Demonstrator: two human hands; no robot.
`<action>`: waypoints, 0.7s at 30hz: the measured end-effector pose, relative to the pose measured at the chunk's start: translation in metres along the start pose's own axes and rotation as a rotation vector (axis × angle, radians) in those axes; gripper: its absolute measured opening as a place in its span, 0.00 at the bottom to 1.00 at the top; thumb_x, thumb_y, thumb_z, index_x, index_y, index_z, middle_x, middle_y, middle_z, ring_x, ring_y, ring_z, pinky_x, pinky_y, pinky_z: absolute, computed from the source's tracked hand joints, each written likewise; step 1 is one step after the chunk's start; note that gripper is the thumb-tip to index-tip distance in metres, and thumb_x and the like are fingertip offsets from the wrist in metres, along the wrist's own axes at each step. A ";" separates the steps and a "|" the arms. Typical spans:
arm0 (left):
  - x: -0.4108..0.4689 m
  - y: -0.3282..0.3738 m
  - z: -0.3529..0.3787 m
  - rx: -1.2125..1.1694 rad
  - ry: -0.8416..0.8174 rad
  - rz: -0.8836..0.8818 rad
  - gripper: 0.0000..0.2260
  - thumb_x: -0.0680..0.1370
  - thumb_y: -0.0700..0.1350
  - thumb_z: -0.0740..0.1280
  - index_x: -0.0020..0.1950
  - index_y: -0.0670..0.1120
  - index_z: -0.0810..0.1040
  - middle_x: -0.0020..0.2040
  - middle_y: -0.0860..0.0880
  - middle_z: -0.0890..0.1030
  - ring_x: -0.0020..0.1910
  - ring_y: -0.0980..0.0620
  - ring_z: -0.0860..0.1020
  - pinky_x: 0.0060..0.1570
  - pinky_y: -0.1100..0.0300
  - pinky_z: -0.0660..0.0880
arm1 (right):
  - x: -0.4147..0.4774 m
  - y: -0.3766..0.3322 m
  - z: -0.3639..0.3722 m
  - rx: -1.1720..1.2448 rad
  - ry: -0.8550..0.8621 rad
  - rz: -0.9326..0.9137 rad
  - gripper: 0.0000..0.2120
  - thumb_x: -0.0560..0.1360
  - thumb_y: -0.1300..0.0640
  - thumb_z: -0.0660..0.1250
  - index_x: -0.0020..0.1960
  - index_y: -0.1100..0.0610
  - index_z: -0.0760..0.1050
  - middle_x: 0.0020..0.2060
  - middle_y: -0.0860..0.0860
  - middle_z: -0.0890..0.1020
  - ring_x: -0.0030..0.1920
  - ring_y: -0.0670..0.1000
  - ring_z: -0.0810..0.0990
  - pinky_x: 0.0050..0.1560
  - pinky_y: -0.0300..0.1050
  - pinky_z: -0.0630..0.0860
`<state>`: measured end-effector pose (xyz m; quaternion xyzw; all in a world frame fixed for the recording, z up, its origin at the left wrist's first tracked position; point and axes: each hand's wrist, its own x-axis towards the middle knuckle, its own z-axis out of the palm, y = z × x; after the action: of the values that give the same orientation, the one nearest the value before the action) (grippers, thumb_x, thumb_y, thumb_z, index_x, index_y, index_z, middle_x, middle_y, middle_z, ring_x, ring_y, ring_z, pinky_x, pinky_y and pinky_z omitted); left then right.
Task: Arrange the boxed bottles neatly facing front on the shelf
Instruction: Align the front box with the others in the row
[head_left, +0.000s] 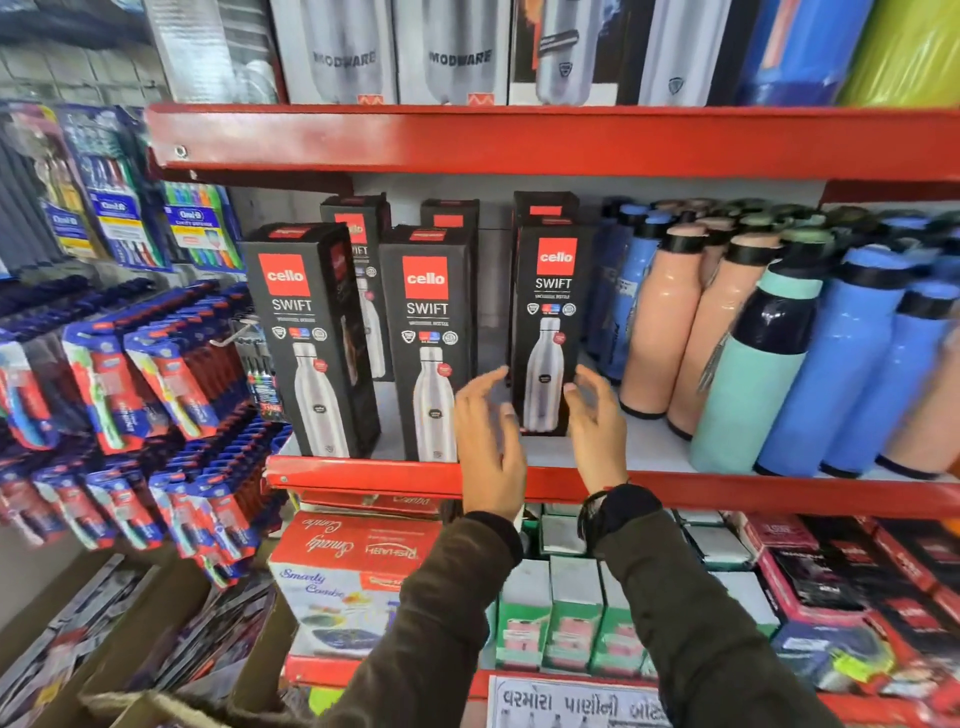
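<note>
three black cello swift bottle boxes stand front-facing on the red shelf, the rightmost set back between the spread, empty left hand and right hand, beside loose bottles.

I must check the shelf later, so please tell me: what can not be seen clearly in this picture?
Head view only:
- Back-row black cello boxes: fronts hidden by front-row boxes.
- Middle front black cello box: lower right corner covered by the left hand.
- Both hands, including the right hand: motion-blurred, so contact with the right black cello box is unclear.
- Small print under "SWIFT": too small.
</note>
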<state>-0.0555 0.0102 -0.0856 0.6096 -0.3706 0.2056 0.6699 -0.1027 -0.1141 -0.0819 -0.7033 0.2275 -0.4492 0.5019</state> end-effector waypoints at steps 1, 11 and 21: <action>0.003 0.001 0.010 -0.007 -0.052 -0.001 0.17 0.84 0.41 0.56 0.72 0.49 0.69 0.68 0.52 0.72 0.70 0.53 0.71 0.72 0.56 0.67 | 0.007 0.003 -0.002 0.006 -0.007 0.009 0.18 0.82 0.56 0.63 0.72 0.55 0.70 0.71 0.54 0.74 0.66 0.49 0.75 0.62 0.30 0.68; 0.056 -0.034 0.057 -0.052 -0.180 -0.533 0.23 0.86 0.43 0.53 0.81 0.43 0.56 0.81 0.45 0.60 0.81 0.49 0.59 0.73 0.66 0.53 | 0.066 0.033 0.001 -0.077 -0.195 0.128 0.26 0.83 0.51 0.60 0.78 0.57 0.60 0.78 0.54 0.66 0.77 0.54 0.64 0.65 0.36 0.58; 0.057 -0.052 0.059 -0.036 -0.170 -0.643 0.18 0.84 0.46 0.58 0.74 0.45 0.71 0.71 0.44 0.77 0.72 0.46 0.73 0.62 0.67 0.63 | 0.064 0.044 -0.002 -0.032 -0.168 0.093 0.19 0.83 0.53 0.61 0.73 0.55 0.69 0.69 0.54 0.76 0.70 0.54 0.74 0.66 0.42 0.67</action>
<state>0.0039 -0.0661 -0.0786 0.6983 -0.2173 -0.0745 0.6779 -0.0667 -0.1817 -0.0955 -0.7351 0.2243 -0.3610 0.5282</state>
